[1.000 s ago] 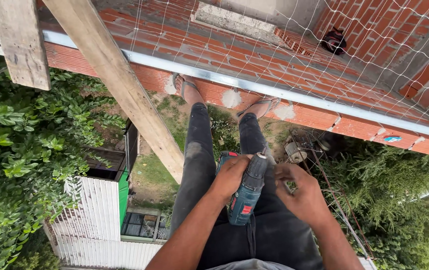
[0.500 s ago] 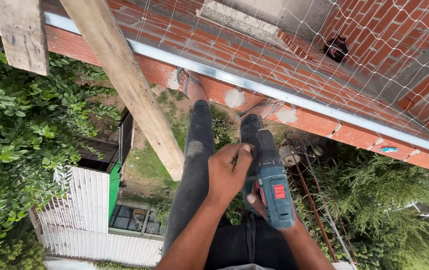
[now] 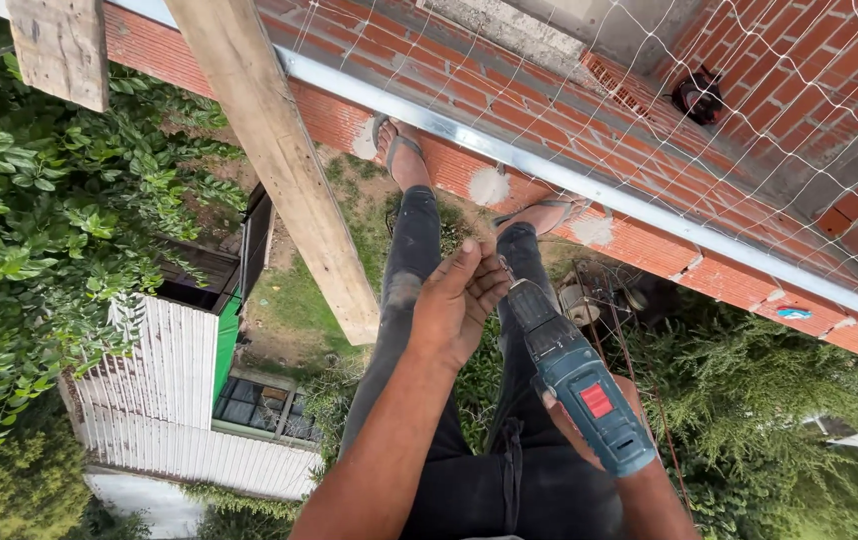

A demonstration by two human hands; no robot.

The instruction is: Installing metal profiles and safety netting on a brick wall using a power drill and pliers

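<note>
1. A red brick wall (image 3: 709,110) fills the upper right of the frame, with a white net (image 3: 799,150) stretched in front of it.
2. Green leafy bushes (image 3: 39,230) cover the left side; more greenery lies at the lower right.
3. A white corrugated roof (image 3: 149,390) sits at the lower left, far below.
4. A long wooden beam (image 3: 279,160) runs from the top centre down toward the middle of the frame; a shorter plank (image 3: 59,50) hangs at the upper left.
5. A grey metal rail (image 3: 569,180) runs diagonally along the brick ledge from the top left to the right edge.
6. The person's legs in dark trousers (image 3: 409,290) stretch up the centre, both sandalled feet resting against the brick ledge just under the rail.
7. The left hand (image 3: 454,310) is in the centre, fingers spread and loose, its fingertips just beside the nose of the drill; it grips nothing.
8. The right hand (image 3: 574,425) is at the lower right, mostly hidden, its grip wrapped round the handle of the drill.
9. The blue cordless drill (image 3: 579,375) is at the lower centre right, above the lap, its dark chuck pointing up-left toward the left fingers.
</note>
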